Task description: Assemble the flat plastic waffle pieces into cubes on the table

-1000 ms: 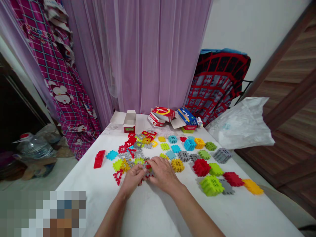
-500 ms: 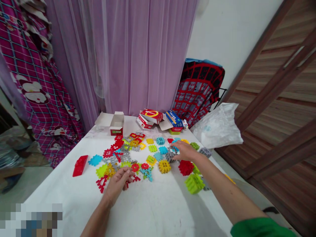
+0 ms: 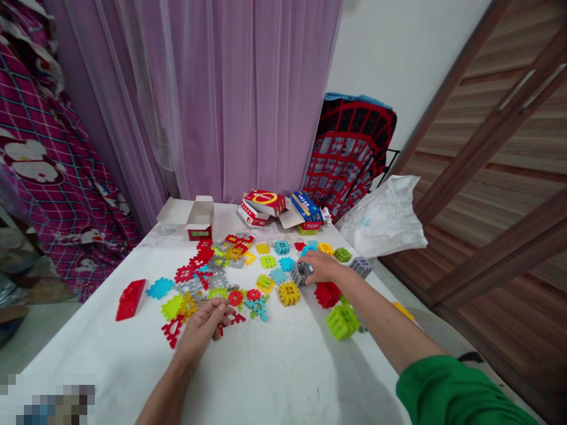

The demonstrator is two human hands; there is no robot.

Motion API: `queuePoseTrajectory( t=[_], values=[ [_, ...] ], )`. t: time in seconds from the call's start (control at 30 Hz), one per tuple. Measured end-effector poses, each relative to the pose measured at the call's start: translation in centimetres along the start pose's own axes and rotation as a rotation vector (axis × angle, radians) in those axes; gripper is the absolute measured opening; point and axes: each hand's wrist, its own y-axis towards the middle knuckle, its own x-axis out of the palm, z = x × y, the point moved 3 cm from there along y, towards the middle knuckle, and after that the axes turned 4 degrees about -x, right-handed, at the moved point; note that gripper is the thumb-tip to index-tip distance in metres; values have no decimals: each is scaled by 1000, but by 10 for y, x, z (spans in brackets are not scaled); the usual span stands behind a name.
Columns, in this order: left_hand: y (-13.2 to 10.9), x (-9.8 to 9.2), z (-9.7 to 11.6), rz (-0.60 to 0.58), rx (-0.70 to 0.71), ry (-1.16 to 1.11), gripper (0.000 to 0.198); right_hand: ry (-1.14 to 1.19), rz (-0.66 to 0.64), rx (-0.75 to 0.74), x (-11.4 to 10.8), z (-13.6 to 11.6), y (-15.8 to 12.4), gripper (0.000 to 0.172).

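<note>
My right hand [image 3: 322, 265] reaches over the back right of the pile, thumb and fingers around a grey notched-edge block [image 3: 301, 273]. Its palm side is hidden. Close by lie a yellow block [image 3: 289, 293], a red block [image 3: 326, 294] and a light green block [image 3: 342, 321]. My left hand [image 3: 206, 324] rests low over the front left of the loose pieces, fingers loosely bent and apart, with nothing visible in them. Beside it are a red triangular lattice piece [image 3: 173, 330], a small red wheel [image 3: 235, 298] and a blue piece [image 3: 257, 307].
An open carton [image 3: 200, 219], a red box [image 3: 266, 202] and a blue box [image 3: 305, 206] stand along the back of the white table [image 3: 266, 378]. A red plastic piece [image 3: 131, 300] lies left. A white bag [image 3: 383, 218] sits at the right edge, near the wooden cabinet [image 3: 491, 177].
My right hand has come down and closed around the grey block. My left hand keeps about the same place by the pieces. The whole view has shifted slightly.
</note>
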Motion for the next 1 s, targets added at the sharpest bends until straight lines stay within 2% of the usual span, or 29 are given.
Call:
queuePoseTrajectory(
  t=[0.43,0.6,0.87,1.0],
  values=[
    [4,-3,-7,-16,2,12,53,14,-39,-2,0,-1,1,62],
    [9,-3,-12,21,0,-1,60,2,-61,7,2,-2,0,61],
    [4,-4,-7,-20,1,32,58,6,-100,24,3,0,2,63],
    [6,-4,-11,10,15,38,61,18,-114,28,3,0,2,64]
  ],
)
